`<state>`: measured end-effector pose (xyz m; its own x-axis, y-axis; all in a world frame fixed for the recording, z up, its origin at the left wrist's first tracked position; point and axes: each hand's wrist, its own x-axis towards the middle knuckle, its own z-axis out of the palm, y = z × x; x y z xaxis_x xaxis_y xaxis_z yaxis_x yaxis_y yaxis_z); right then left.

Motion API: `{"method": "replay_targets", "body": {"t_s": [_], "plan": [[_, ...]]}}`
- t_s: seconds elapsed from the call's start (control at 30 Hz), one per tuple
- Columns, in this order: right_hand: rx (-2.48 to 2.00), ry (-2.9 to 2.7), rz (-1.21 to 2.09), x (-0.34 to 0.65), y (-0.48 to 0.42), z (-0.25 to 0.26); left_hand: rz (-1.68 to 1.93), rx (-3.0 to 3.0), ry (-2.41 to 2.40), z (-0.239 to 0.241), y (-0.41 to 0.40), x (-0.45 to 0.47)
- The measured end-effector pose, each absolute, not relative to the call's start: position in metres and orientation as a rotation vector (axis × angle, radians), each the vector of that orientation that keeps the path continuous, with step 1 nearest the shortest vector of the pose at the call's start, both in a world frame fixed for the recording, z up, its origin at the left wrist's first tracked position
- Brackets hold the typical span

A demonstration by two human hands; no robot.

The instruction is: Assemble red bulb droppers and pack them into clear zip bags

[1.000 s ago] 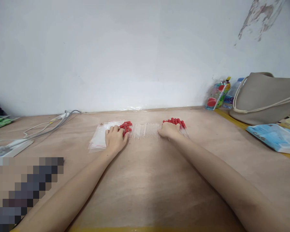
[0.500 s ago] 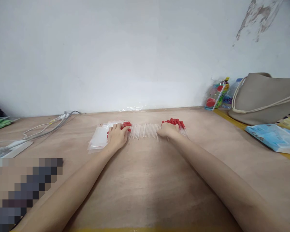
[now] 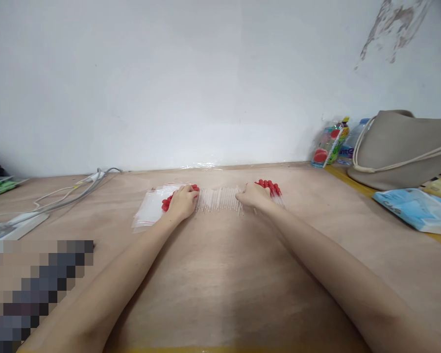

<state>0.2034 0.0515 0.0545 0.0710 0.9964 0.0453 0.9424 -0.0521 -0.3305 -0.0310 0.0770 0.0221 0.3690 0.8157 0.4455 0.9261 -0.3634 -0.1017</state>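
Note:
A row of thin clear tubes (image 3: 220,198) lies side by side on the table. At its left end my left hand (image 3: 183,201) is closed with its fingertips at a small red cap (image 3: 195,188). Other red caps (image 3: 166,203) lie beside and partly under this hand, on clear zip bags (image 3: 149,208). My right hand (image 3: 255,195) is closed at the row's right end, thumb and fingers together by a slightly tilted tube; what it pinches is mostly hidden. Just beyond it lie several tubes with red caps on their far ends (image 3: 272,186).
Cables and a white power strip (image 3: 31,219) lie at the left. Along the right stand drink bottles (image 3: 321,152), a grey drawstring bag (image 3: 400,147) and a blue-and-white packet (image 3: 419,211). A white wall (image 3: 169,88) rises behind the wooden table (image 3: 206,274).
My left hand has shifted slightly right, uncovering more red caps on its left. My right hand has moved a little left toward the row of tubes.

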Motion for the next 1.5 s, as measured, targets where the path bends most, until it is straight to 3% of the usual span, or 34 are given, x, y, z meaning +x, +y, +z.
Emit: {"method": "replay_targets", "body": {"t_s": [0.27, 0.43, 0.67, 1.3, 1.5], "plan": [[-1.606, -2.145, -0.203, 0.212, 0.006, 0.039, -0.481, -2.275, -1.545, 0.024, 0.082, -0.025], [-1.170, -2.233, -0.253, 0.239, -0.013, 0.018, -0.950, -2.475, -1.380, 0.020, 0.037, -0.013], [-0.966, -2.297, -0.158, 0.250, -0.014, -0.004, -0.885, -2.885, -1.255, 0.015, -0.030, 0.000], [-0.868, -2.279, 0.038, 0.236, -0.024, 0.000, -1.363, -3.003, -1.518, 0.004, -0.023, 0.017], [-0.853, -2.342, 0.043, 0.240, -0.020, 0.003, -1.356, -3.090, -1.553, -0.003, -0.022, 0.015]]}}
